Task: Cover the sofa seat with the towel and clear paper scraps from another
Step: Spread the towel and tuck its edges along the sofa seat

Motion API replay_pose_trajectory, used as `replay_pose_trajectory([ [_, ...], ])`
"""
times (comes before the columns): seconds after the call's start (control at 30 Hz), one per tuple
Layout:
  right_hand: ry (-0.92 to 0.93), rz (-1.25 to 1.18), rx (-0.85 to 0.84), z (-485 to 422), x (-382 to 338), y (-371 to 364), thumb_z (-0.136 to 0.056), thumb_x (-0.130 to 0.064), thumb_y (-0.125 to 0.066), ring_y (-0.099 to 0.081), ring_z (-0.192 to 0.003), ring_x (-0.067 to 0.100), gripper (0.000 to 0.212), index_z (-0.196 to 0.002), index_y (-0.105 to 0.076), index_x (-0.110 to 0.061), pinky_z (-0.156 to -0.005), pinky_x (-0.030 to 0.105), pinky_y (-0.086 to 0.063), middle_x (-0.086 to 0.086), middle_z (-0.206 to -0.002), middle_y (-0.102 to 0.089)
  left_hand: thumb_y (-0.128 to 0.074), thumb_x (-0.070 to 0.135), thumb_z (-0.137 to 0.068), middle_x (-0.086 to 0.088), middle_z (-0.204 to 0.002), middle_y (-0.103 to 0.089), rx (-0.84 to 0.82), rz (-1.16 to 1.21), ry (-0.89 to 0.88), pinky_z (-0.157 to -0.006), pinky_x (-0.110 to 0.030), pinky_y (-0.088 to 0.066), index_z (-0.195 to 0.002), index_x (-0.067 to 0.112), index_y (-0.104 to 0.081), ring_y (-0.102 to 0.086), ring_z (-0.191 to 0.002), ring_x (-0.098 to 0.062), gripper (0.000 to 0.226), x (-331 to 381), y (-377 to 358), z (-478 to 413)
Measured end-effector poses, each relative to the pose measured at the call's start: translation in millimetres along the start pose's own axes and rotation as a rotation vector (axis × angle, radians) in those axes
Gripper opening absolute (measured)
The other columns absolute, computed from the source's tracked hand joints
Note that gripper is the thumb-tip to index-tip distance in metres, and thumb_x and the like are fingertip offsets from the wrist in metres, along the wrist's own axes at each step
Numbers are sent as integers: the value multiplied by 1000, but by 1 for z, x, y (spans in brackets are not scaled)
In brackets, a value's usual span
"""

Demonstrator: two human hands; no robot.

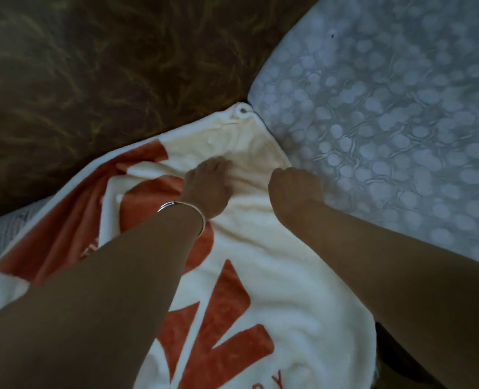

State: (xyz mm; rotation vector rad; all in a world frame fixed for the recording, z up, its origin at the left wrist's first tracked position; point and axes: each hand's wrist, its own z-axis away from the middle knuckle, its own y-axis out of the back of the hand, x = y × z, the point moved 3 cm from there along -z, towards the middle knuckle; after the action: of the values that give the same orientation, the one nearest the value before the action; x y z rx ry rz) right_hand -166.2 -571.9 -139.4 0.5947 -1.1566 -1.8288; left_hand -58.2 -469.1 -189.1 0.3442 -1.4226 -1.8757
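A cream towel [260, 248] with large orange-red letters lies spread over a sofa seat, its far corner with a small loop tucked against the backrest. My left hand [207, 189], a silver bangle on the wrist, rests on the towel just below that corner, fingers bent down into the cloth. My right hand [296, 189] is at the towel's right edge, where it meets the neighbouring seat, with the fingers curled under and hidden. Whether either hand pinches the cloth is not visible. No paper scraps are in view.
A dark brown patterned sofa backrest [92, 80] fills the upper left. To the right lies a seat with a pale grey-white textured cover [387, 122]. A strip of grey knitted fabric [5, 228] shows at the left edge under the towel.
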Motion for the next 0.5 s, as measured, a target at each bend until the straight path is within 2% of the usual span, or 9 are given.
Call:
replay_pose_trajectory([
  [0.13, 196, -34, -8, 20, -76, 5, -92, -4, -40, -48, -118, 32, 34, -124, -53, -3, -91, 37, -42, 14, -128, -49, -49, 21, -89, -9, -152, -32, 1, 76, -13, -115, -41, -26, -143, 15, -32, -28, -140, -26, 57, -44, 8, 42],
  [0.27, 225, -75, 32, 39, -156, 4, -94, -8, -37, -47, -120, 32, 35, -125, -53, -7, -93, 38, -41, 13, -130, -50, -51, 16, -86, -9, -148, -37, 41, 151, 19, -112, -42, -30, -140, 16, -38, -34, -136, -28, 56, -114, 25, 98],
  [0.37, 249, -131, 110, 49, -210, 4, -96, -17, -35, -52, -120, 31, 37, -125, -56, -9, -101, 36, -41, 12, -130, -56, -43, 18, -90, -9, -146, -39, 70, 161, 65, -111, -41, -29, -140, 15, -38, -36, -134, -28, 50, -167, 39, 141],
  [0.43, 246, -128, 122, 56, -254, 4, -94, -16, -38, -54, -116, 32, 33, -120, -57, -6, -96, 36, -44, 15, -125, -58, -34, 27, -82, -10, -139, -46, 111, 161, 95, -107, -41, -33, -136, 15, -44, -42, -128, -30, 56, -211, 49, 170],
  [0.5, 243, -154, 102, 65, -302, 7, -91, -12, -43, -55, -113, 33, 29, -115, -57, -3, -91, 36, -45, 17, -120, -58, -39, 29, -82, -11, -135, -49, 133, 163, 130, -105, -42, -36, -132, 15, -48, -44, -125, -32, 52, -260, 57, 195],
])
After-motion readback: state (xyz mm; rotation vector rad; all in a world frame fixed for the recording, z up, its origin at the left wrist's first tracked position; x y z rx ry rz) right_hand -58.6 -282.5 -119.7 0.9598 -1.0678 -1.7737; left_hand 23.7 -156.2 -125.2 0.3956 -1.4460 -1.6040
